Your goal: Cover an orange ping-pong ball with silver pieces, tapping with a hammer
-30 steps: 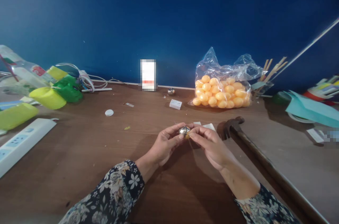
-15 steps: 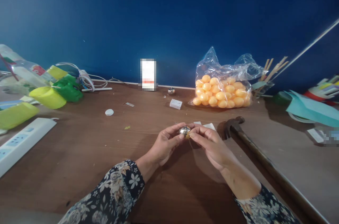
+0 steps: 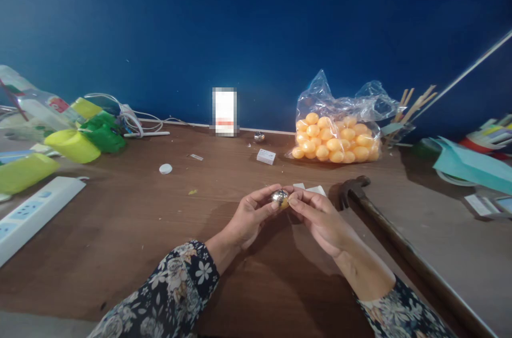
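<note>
My left hand [image 3: 251, 215] pinches a small, shiny silver ball-shaped piece [image 3: 279, 197] between thumb and fingers, above the table. A yellowish patch shows on its lower right side; whether that is part of it or a reflection I cannot tell. At its right edge, the thumb and fingers of my right hand [image 3: 320, 218] are pressed together. Anything in that pinch is too small to make out. Just behind the right hand lie white flat pieces [image 3: 317, 190], partly covered by the fingers. A similar silver piece [image 3: 259, 136] stands at the back near the wall.
A hammer [image 3: 394, 236] lies to the right, its head near my right hand. Behind stand a clear bag of orange-yellow egg-shaped pieces [image 3: 336, 141] and a small white box [image 3: 266, 157]. Left are a white disc [image 3: 165, 168], a power strip [image 3: 38, 215] and yellow cups [image 3: 74, 147].
My right fingertips have shifted slightly right along the silver piece's edge, showing more of its yellowish patch. The left hand keeps its hold in nearly the same place.
</note>
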{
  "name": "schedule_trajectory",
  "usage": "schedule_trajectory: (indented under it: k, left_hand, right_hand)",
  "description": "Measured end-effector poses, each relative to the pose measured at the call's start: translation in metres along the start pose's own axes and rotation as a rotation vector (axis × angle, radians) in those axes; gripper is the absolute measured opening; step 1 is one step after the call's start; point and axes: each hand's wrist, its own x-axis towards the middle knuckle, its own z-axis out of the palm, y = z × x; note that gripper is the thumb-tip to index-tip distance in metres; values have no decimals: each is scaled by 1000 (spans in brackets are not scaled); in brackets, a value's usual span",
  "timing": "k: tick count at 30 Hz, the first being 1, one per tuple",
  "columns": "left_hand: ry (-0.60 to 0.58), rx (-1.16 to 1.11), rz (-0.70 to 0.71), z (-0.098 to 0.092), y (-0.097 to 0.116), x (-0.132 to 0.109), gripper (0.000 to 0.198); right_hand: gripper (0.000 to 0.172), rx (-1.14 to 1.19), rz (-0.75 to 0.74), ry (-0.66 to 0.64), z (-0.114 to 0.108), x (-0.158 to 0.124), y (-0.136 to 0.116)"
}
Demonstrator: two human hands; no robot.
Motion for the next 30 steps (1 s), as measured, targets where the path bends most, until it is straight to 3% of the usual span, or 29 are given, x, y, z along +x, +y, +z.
schedule_trajectory:
  k: [10,30]
  left_hand:
    - [-1,20,14,-2,-3,1,36]
    - [2,40,1,-3,-3,0,34]
  right_hand:
    - [19,-30,-36,38,0,1,3]
    - [20,-69,-26,-6,-4,0,2]
